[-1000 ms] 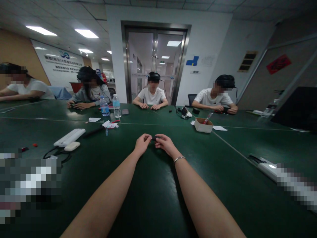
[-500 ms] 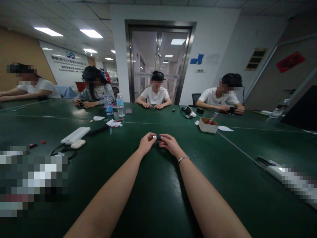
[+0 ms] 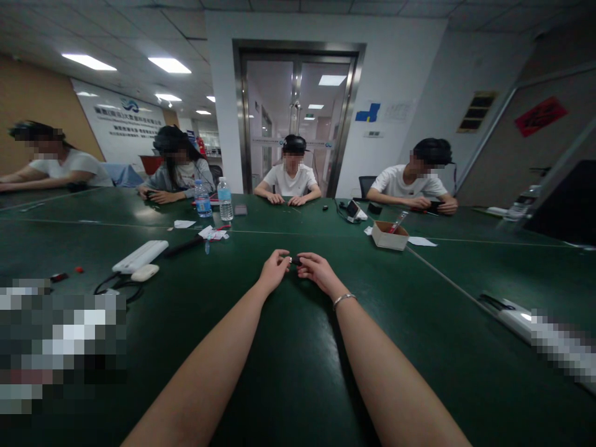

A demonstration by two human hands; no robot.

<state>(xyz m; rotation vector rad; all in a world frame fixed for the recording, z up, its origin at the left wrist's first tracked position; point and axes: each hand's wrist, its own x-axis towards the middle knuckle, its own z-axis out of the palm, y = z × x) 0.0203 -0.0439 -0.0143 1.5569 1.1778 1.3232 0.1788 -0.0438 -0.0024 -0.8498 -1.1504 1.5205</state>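
Observation:
Between my hands, just above the green table (image 3: 298, 347), is a small black piece with a shiny metal end (image 3: 297, 261), perhaps a USB stick; it is too small to tell for sure. My right hand (image 3: 316, 268), a silver bangle at its wrist, pinches the black part between thumb and fingers. My left hand (image 3: 275, 268) is closed in a pinch at the metal end, its fingertips against it. The fingers hide part of the piece.
To the left lie a white power bank (image 3: 140, 256), a white case (image 3: 145, 272) and dark cables. Two water bottles (image 3: 225, 200) stand further back. A small box (image 3: 390, 237) is at the right. Several people sit around the far side, including one person opposite (image 3: 292, 181).
The view has shifted very slightly. Both hands stay in nearly the same place; the small piece has turned a little, and less of its metal end shows between the fingers.

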